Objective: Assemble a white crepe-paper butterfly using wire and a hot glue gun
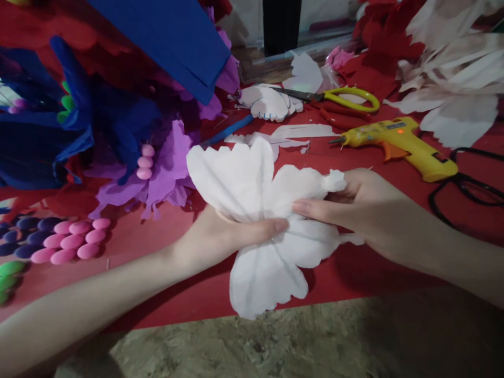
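A white paper butterfly with scalloped wing edges and crease lines is held up over the front of the red table. My left hand grips it from the left, thumb pressed on its middle and the other fingers hidden behind the paper. From the right, my right hand pinches the other side, its thumb lying on the wing near the centre. Beyond my right hand lies a yellow glue gun with an orange light lit. Yellow-handled scissors rest behind it, by white paper cut-outs.
Pink oval pieces, dark blue ones and green ones sit at the left. Blue paper sheets and purple cut-outs crowd the back left. White cut-outs and black-framed glasses are on the right.
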{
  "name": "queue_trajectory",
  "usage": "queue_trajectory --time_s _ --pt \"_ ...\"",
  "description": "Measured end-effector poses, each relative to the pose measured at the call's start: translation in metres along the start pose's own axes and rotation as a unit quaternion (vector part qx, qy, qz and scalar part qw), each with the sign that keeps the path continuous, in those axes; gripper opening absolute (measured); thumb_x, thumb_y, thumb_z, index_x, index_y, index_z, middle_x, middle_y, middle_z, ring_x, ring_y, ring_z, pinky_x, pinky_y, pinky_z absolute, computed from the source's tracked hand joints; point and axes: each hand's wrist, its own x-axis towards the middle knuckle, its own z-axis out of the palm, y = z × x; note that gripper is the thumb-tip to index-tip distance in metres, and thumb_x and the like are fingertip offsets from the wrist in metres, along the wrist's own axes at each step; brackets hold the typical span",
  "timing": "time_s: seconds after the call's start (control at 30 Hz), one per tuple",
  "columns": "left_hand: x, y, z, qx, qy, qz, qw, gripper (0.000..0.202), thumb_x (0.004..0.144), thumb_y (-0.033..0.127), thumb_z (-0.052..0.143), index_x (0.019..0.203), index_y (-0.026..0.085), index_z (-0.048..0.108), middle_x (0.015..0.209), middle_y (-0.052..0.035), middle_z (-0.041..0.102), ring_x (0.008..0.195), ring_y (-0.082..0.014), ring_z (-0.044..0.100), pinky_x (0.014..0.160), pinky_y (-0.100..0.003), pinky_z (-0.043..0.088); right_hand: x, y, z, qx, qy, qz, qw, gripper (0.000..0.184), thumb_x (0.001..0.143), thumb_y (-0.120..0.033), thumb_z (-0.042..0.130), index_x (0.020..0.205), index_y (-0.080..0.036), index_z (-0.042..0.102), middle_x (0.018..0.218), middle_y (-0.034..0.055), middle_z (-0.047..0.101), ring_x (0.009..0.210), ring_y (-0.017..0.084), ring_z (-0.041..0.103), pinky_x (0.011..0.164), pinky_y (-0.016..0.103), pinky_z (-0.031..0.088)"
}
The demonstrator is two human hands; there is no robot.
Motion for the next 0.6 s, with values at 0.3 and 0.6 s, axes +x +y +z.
queue_trajectory --time_s 0.3,0.6 --pt "0.0017 0.0014 -0.0022 -0.010 -0.025 0.001 1.000 0.014 0.069 0.017 0.073 0.081 0.018 0.066 0.110 0.0023 0.070 0.110 -0.0193 0.063 0.091 -0.023 0.051 0.0027 0.0007 -0.0024 0.001 -0.006 0.006 1.000 0.023 0.061 -0.036 0.072 0.063 -0.016 0.060 0.059 -0.0013 0.058 0.050 0.006 0.053 0.043 0.014 0.041" --pt "0.0025 0.0021 -0.0014 -0.016 -0.015 0.008 1.000 0.007 0.073 0.023 0.071 0.076 0.016 0.069 0.114 -0.0013 0.069 0.112 -0.0235 0.061 0.094 -0.028 0.051 0.0008 -0.0010 -0.0033 0.048 0.011 -0.015 0.999 0.017 0.062 -0.030 0.074 0.071 -0.017 0.068 0.072 0.0003 0.064 0.058 0.006 0.057 0.049 0.012 0.046"
